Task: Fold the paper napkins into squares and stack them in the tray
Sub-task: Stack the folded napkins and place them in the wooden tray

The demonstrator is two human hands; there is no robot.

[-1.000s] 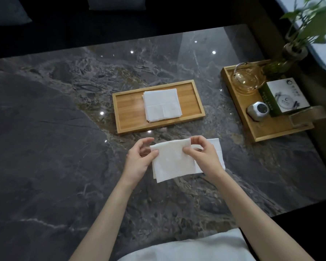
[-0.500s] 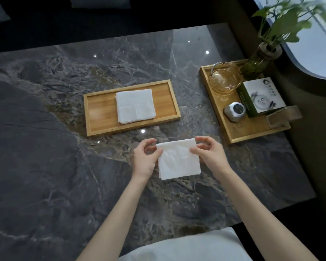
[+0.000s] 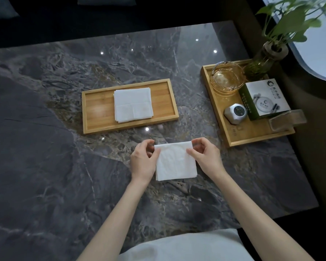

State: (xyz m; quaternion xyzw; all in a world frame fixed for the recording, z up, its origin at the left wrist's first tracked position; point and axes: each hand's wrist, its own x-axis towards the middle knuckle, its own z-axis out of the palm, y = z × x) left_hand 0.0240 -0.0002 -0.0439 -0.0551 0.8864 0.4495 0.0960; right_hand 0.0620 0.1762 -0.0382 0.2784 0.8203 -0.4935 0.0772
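A white paper napkin (image 3: 175,162), folded to a square, lies on the dark marble table near me. My left hand (image 3: 142,162) pinches its upper left corner and my right hand (image 3: 205,159) pinches its upper right corner. Beyond it sits a flat wooden tray (image 3: 96,110) with a small stack of folded white napkins (image 3: 133,104) in its middle.
At the right edge of the table stands a second wooden tray (image 3: 239,132) holding a glass ashtray (image 3: 227,78), a small silver device (image 3: 235,113), a green and white box (image 3: 263,98) and a clear holder (image 3: 288,121). A potted plant (image 3: 267,59) stands behind it.
The napkin's right half has been folded over onto the left, turning the wider sheet into a square. Both hands now pinch the top corners. The view has shifted.
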